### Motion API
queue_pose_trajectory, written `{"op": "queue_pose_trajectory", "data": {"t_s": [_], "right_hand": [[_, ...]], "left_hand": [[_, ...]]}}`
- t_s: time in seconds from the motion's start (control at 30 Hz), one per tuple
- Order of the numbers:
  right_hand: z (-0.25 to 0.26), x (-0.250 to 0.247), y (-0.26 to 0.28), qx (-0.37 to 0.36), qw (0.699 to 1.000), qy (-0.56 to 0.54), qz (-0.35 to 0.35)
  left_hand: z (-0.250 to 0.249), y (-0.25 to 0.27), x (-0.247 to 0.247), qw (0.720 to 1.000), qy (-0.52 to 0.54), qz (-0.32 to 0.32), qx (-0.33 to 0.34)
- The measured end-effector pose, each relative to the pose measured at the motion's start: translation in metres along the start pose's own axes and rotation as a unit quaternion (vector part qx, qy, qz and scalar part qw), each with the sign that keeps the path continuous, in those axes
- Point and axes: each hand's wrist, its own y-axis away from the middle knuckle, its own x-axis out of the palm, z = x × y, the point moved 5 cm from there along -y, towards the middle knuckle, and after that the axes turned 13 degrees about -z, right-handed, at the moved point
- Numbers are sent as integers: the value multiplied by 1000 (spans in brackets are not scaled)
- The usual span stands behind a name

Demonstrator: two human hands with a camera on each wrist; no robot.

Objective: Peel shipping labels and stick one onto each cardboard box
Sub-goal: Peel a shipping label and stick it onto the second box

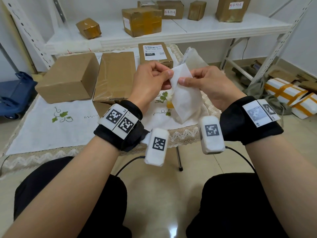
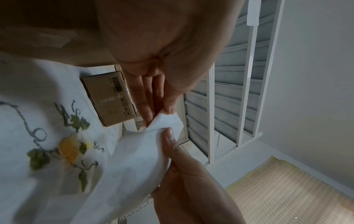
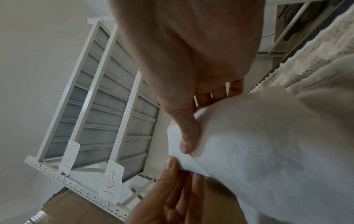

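1. Above the near edge of the table, a thin white label sheet [image 1: 184, 93] hangs between both hands, matte, slightly translucent and bowed; its upper corner is folded over.
2. The left hand [image 1: 151, 79] pinches that upper corner between thumb and curled fingers; the right hand [image 1: 207, 83] pinches the sheet just beside it, thumb pressed on the paper's face.
3. In the right wrist view a thin layer edge [image 3: 197, 162] shows at the corner, running diagonally below the right thumb.
4. Behind the hands, a small cardboard box [image 1: 155, 54] lies flat on the table and carries a printed white shipping label [image 1: 154, 51] with a barcode on its top.
5. To its left lie two plain brown cardboard boxes: a flat one wrapped in glossy clear tape [image 1: 115, 76] and a blockier matte one [image 1: 68, 76].
6. All three rest on a white tablecloth [image 1: 51, 121] with embroidered green leaves and a lace border.
7. Further back, a white metal shelf [image 1: 171, 34] holds several taped brown parcels.
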Motion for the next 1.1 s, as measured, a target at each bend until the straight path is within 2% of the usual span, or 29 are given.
{"op": "queue_pose_trajectory", "data": {"t_s": [0.3,0.57,0.87,1.1], "right_hand": [[-9,1,-8,8,1000,21,17],[-1,8,4,-20,999,-10,48],[0,5,5,-13,998,-20,65],[-2,6,2,-8,996,-22,90]], "left_hand": [[-4,2,1,999,-6,32,-15],[-6,1,-5,999,17,27,-20],[-9,1,-5,998,2,67,-17],[-9,0,-4,992,-25,122,-31]]}}
